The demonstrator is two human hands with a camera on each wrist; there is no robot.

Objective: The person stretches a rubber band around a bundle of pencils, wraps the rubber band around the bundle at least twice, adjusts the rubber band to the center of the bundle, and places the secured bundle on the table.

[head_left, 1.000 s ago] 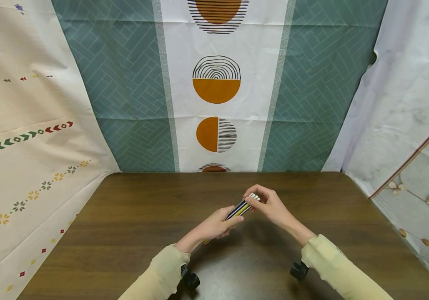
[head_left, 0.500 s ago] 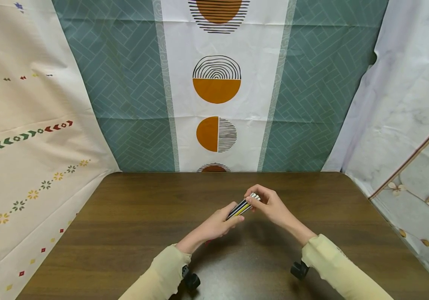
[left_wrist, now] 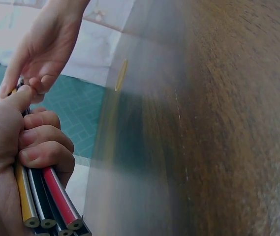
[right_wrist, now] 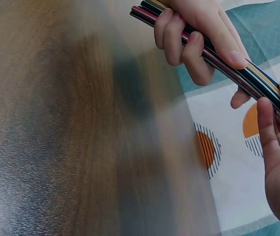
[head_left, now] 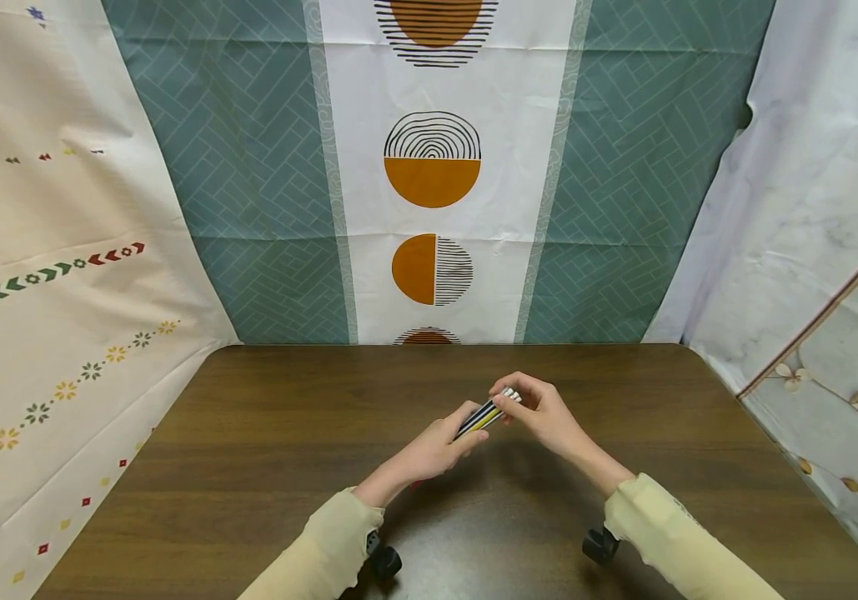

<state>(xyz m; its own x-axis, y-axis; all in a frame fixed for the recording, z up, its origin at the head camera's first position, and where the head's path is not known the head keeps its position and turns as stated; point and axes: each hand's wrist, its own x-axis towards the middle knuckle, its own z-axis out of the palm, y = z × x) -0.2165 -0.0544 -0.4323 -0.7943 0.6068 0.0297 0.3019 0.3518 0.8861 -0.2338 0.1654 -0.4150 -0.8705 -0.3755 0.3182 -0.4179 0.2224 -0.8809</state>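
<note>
Left hand (head_left: 436, 448): fingers curled round the bundle of pencils (head_left: 484, 414), forearm angled up-right over the table (head_left: 248, 433).
Right hand (head_left: 541, 412): fingertips pinch the bundle's far end, probably one pencil.
Pencils: mid-table, held above the surface, tilted.

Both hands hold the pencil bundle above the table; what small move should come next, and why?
Probably the right hand should draw one pencil out, since it pinches the eraser ends while the left hand grips the bundle of coloured pencils above the dark wooden table.
</note>
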